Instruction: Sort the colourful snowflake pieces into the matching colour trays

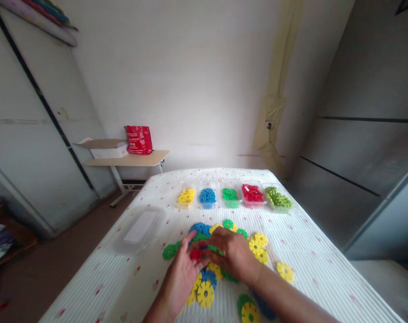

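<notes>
My left hand (181, 274) is palm up over a loose pile of notched plastic discs, with a small red plastic piece (196, 255) held at its fingers. My right hand (235, 252) reaches across from the right, its curled fingertips meeting the red at the left fingers. How many red pieces lie between the hands is hard to make out. Beneath and around them are yellow discs (205, 294), blue discs (199, 228) and green discs (170, 251). Part of the pile is hidden by my hands and right forearm.
Clear tubs stand in a row farther back, holding yellow pieces (186, 196), blue pieces (208, 196), green pieces (230, 194), red pieces (252, 193) and light green pieces (278, 198). A transparent lid (141, 229) lies at the left. One yellow disc (285, 271) sits apart at the right.
</notes>
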Demonstrator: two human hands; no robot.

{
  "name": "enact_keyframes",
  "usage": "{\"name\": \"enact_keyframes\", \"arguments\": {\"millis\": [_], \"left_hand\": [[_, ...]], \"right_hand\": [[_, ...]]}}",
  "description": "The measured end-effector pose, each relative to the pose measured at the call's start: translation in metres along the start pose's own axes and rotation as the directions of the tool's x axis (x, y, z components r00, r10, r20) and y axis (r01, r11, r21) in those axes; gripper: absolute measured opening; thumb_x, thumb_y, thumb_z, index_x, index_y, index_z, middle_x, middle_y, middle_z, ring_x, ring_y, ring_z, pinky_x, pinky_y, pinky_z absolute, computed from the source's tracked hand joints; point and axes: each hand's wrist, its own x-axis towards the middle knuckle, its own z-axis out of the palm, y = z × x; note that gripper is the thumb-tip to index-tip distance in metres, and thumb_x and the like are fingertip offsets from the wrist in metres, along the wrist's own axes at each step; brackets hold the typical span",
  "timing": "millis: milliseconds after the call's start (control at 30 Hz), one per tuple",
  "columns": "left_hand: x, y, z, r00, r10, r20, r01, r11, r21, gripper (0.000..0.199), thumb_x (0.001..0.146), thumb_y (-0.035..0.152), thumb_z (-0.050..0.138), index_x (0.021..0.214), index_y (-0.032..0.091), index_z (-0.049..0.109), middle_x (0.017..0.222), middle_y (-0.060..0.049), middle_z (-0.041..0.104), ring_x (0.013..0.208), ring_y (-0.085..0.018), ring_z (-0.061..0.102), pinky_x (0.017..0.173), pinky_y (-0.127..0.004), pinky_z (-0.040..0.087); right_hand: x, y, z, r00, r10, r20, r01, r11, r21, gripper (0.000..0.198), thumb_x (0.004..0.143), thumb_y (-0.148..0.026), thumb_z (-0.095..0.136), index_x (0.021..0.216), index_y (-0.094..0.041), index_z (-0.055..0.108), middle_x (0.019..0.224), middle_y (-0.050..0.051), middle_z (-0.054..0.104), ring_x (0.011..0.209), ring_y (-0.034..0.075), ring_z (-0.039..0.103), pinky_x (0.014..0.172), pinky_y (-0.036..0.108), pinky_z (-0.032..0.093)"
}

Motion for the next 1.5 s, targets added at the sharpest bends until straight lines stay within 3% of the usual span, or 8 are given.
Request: {"name": "enact_keyframes", "arguments": {"millis": [267,633,733,833,933,1067,1233,1500], "left_hand": [[0.0,-0.003,-0.001,0.996,-0.042,0.076,0.047,0.996,-0.07,0.058,0.084,0.053,0.041,0.136,0.027,0.032,0.122,-0.008,0.055,0.118,-0.021,0.047,0.101,-0.039,0.033],[-0.002,-0.007,-0.002,0.994,0.052,0.101,-0.062,0.992,0.105,0.062,0.078,0.064,0.041,0.13,0.03,0.044,0.123,-0.008,0.057,0.12,-0.024,0.047,0.099,-0.044,0.037],[0.003,-0.006,-0.004,0.991,0.122,0.059,-0.129,0.984,0.124,0.062,0.077,0.063,0.043,0.129,0.029,0.044,0.125,-0.008,0.056,0.119,-0.023,0.048,0.101,-0.042,0.036],[0.008,-0.001,-0.015,0.947,0.315,-0.065,-0.293,0.927,0.235,0.055,0.078,0.055,0.05,0.122,0.023,0.048,0.122,-0.009,0.057,0.117,-0.022,0.05,0.105,-0.039,0.031],[0.011,0.005,-0.029,0.864,0.475,-0.17,-0.394,0.845,0.361,0.044,0.076,0.047,0.057,0.11,0.019,0.055,0.11,-0.008,0.062,0.106,-0.022,0.057,0.102,-0.04,0.036],[0.012,0.009,-0.035,0.793,0.551,-0.26,-0.429,0.808,0.403,0.039,0.073,0.042,0.063,0.102,0.017,0.058,0.103,-0.007,0.064,0.097,-0.021,0.061,0.096,-0.04,0.042],[0.011,0.007,-0.031,0.791,0.554,-0.262,-0.393,0.787,0.476,0.037,0.073,0.044,0.062,0.099,0.018,0.059,0.104,-0.007,0.064,0.097,-0.021,0.061,0.091,-0.035,0.045],[0.013,0.012,-0.038,0.789,0.549,-0.277,-0.352,0.773,0.528,0.039,0.072,0.046,0.062,0.098,0.018,0.059,0.103,-0.007,0.064,0.094,-0.02,0.062,0.086,-0.03,0.046]], "right_hand": [[0.004,-0.011,0.019,0.997,-0.007,0.081,0.017,0.992,-0.123,0.009,0.082,-0.026,0.055,0.085,-0.021,0.063,0.089,0.002,0.063,0.083,0.014,0.055,0.071,0.021,0.041],[-0.002,-0.013,0.03,0.994,-0.108,0.006,0.108,0.987,-0.12,0.012,0.084,-0.02,0.049,0.083,-0.02,0.061,0.086,0.002,0.064,0.077,0.013,0.057,0.066,0.021,0.041],[-0.004,-0.007,0.022,0.998,-0.059,0.02,0.061,0.995,-0.077,0.014,0.084,-0.021,0.049,0.079,-0.02,0.062,0.078,0.001,0.065,0.068,0.011,0.058,0.06,0.02,0.039],[-0.008,0.012,0.004,0.993,0.117,-0.012,-0.116,0.992,0.055,0.016,0.083,-0.02,0.05,0.077,-0.02,0.064,0.071,-0.001,0.066,0.063,0.01,0.059,0.056,0.018,0.038],[-0.012,0.048,-0.018,0.934,0.355,-0.048,-0.346,0.928,0.139,0.015,0.082,-0.023,0.053,0.077,-0.019,0.066,0.06,-0.003,0.064,0.055,0.01,0.058,0.05,0.018,0.037],[-0.006,0.103,-0.048,0.839,0.513,-0.182,-0.526,0.85,-0.029,0.014,0.081,-0.027,0.058,0.075,-0.016,0.065,0.071,0.0,0.065,0.063,0.013,0.061,0.058,0.022,0.044],[0.009,0.141,-0.077,0.748,0.538,-0.388,-0.622,0.772,-0.129,0.03,0.088,-0.033,0.051,0.113,-0.017,0.054,0.115,0.006,0.056,0.095,0.019,0.057,0.08,0.039,0.049],[0.011,0.156,-0.084,0.711,0.532,-0.46,-0.653,0.741,-0.154,0.032,0.087,-0.032,0.052,0.115,-0.017,0.053,0.116,0.007,0.055,0.097,0.019,0.057,0.081,0.039,0.049]]}}
